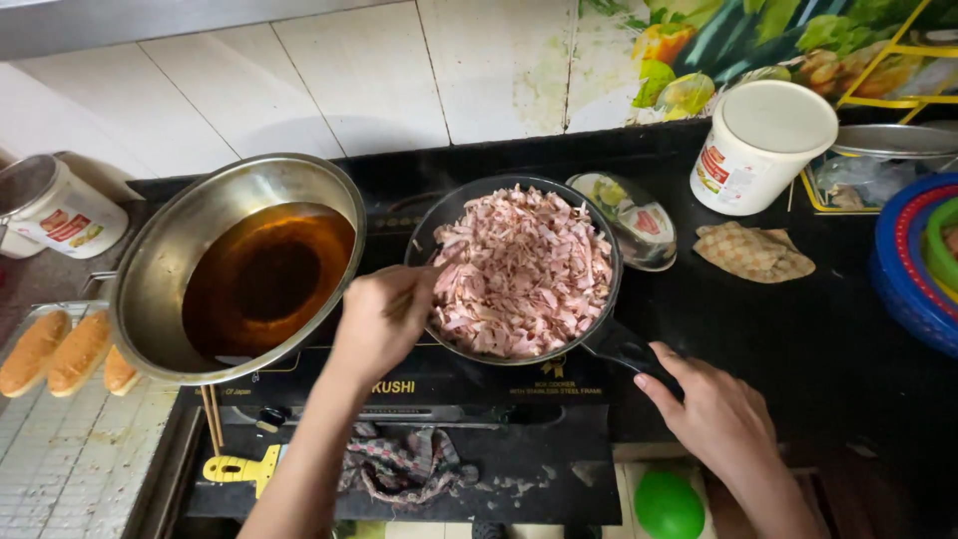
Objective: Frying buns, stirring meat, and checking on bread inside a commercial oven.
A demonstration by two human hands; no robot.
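A black frying pan (611, 262) heaped with pink chopped meat (524, 269) sits on a dark cooktop (429, 384). My left hand (379, 319) is closed around a pair of chopsticks (427, 279) whose tips reach into the meat at the pan's left side. My right hand (714, 409) grips the pan's black handle (629, 349) at the lower right. To the left stands a large steel pot (170, 250) holding brown oil (264, 279).
Bread rolls (60, 349) lie on a wire rack (70, 459) at the left. A white tub (758, 145), a folded cloth (753, 252), a glass lid (631, 218) and stacked coloured baskets (913, 260) stand at the right. A rag (404, 464), yellow peeler (239, 469) and green ball (669, 504) lie in front.
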